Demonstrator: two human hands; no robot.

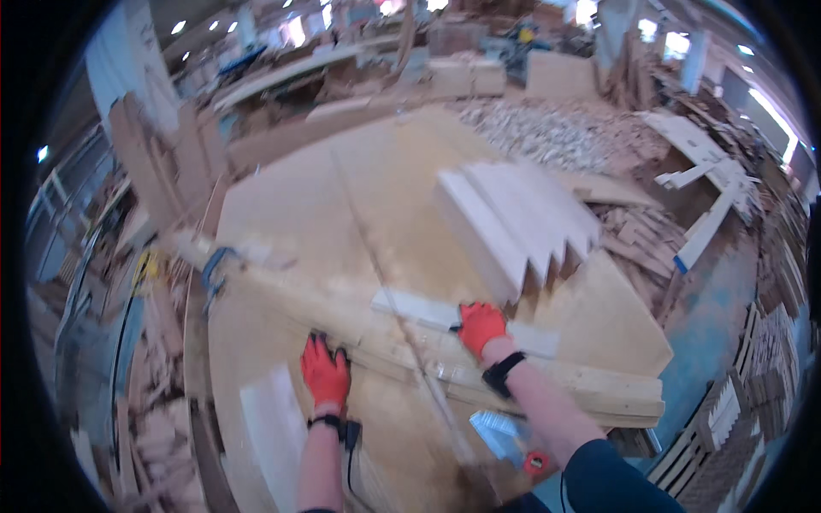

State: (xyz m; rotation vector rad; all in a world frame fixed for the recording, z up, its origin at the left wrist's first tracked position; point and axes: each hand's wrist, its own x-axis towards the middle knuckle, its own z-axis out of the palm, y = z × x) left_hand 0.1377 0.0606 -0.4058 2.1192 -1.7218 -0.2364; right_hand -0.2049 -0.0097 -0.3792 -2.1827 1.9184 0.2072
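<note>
A red work glove with dark fingertips covers my left hand point(325, 372), whose fingers reach out against the near side of a long wooden beam point(590, 389). My right hand point(482, 327), gloved alike, is closed over a thin pale wooden strip point(415, 308) lying along the beam's far side. Its fingertips are partly hidden and blurred. Near my left forearm lies a flat pale board point(274, 419). Beyond my right hand, several pale boards with pointed ends point(517, 218) lie side by side in a stack. All of this rests on a broad wooden worktable point(291, 205).
A dark slot point(363, 227) runs lengthwise through the tabletop, under the beam. A blue clamp point(214, 272) grips the beam's left end. By my right forearm lie a clear plastic piece point(500, 433) and a round red object point(535, 462). Scrap wood point(539, 132) is heaped beyond the table.
</note>
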